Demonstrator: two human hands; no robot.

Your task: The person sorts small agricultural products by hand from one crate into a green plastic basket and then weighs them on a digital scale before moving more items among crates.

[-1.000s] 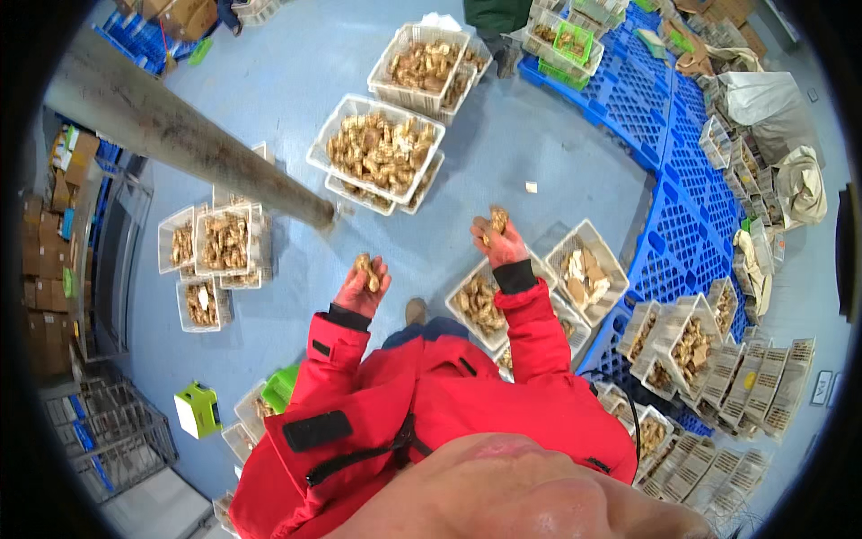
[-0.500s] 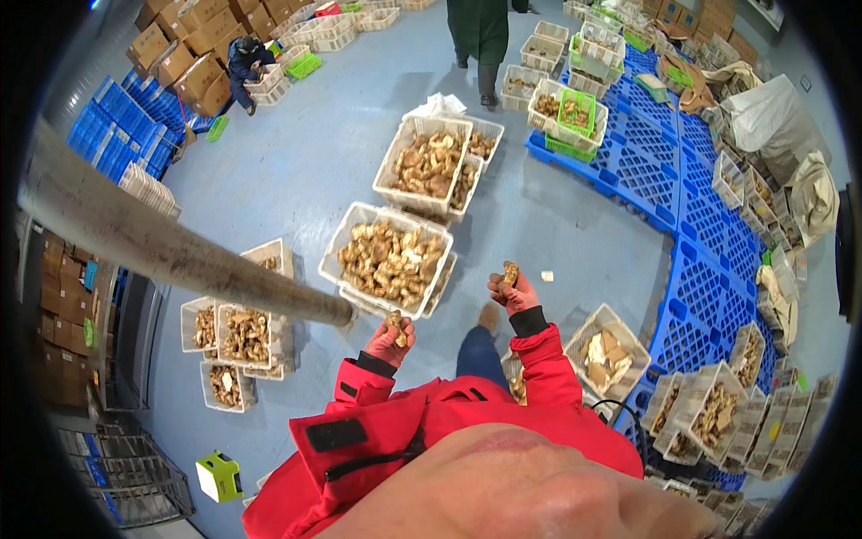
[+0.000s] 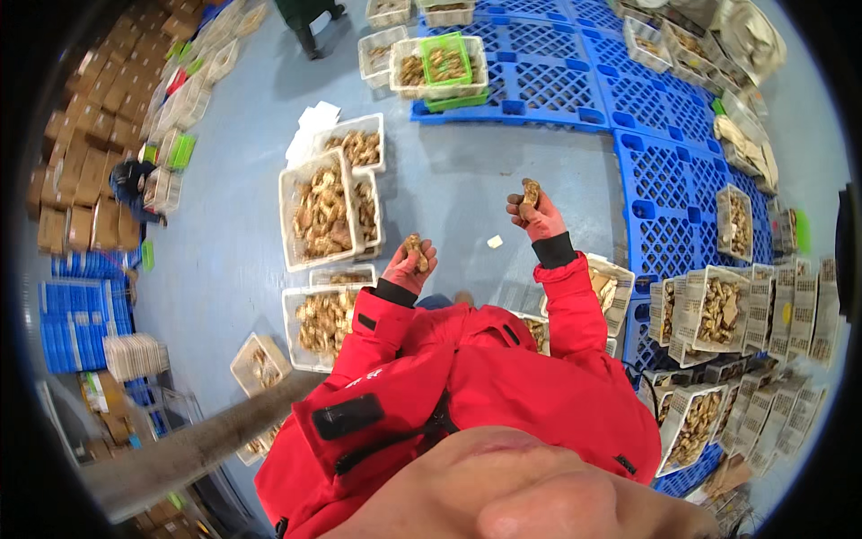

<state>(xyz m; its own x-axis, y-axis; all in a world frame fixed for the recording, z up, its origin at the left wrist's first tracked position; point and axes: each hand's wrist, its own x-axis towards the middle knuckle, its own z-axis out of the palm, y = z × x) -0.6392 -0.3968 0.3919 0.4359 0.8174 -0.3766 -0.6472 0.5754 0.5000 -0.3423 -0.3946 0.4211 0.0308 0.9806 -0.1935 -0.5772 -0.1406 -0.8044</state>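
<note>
My left hand [image 3: 411,267] is closed around a brown, knobbly mushroom [image 3: 415,252], held in front of my red jacket. Farther right and a little higher, my right hand [image 3: 537,216] grips another pale-brown mushroom [image 3: 531,192] that points up from the fingers. Beside my left forearm stands a white plastic crate [image 3: 289,334] filled with similar mushrooms. Beyond it, a second mushroom-filled white crate [image 3: 285,225] rests on other crates. To the right, partly behind my right sleeve, is a white crate [image 3: 621,301] with pale pieces in it.
A metal pole [image 3: 206,449] slants across the lower left. Blue plastic pallets [image 3: 664,180] run along the right, bearing stacked crates [image 3: 718,310]. A green basket [image 3: 446,58] sits at the far side. One person [image 3: 310,22] stands ahead; another person [image 3: 135,189] crouches near cardboard boxes [image 3: 81,171].
My view has swung rightward, so crates and pole appear farther left. Both hands still hold their mushrooms, and the right hand sits higher in the picture.
</note>
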